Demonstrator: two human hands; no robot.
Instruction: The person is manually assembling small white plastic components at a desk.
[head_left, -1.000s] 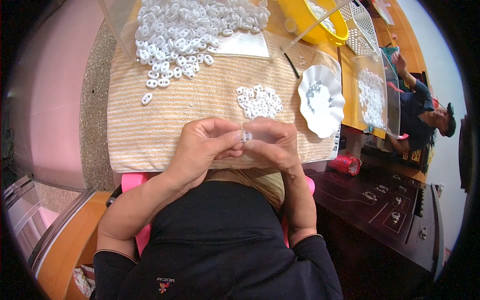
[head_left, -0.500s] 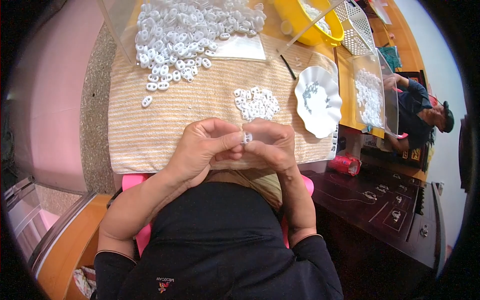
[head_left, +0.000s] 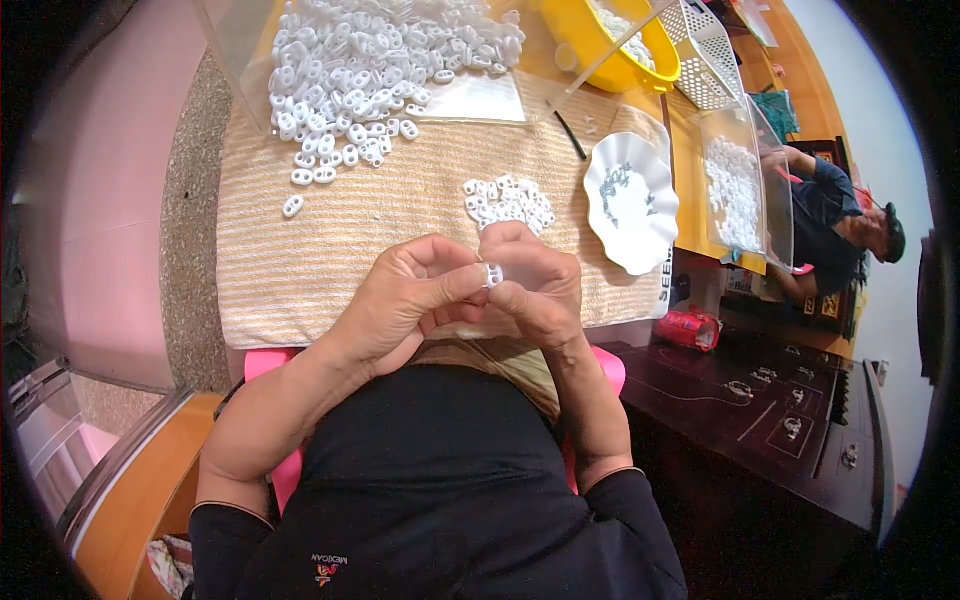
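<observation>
Small white plastic piece: one item, rounded, with an opening in its face; largely covered, so its full shape cannot be told. Pinched between the fingertips of the left hand and the right hand, which meet around it. Held above the near edge of the beige striped cloth, just nearer the person than the small heap of white pieces lying on that cloth.

big heap of plastic pieces on mat far left, small heap centre, scalloped dish right
</observation>
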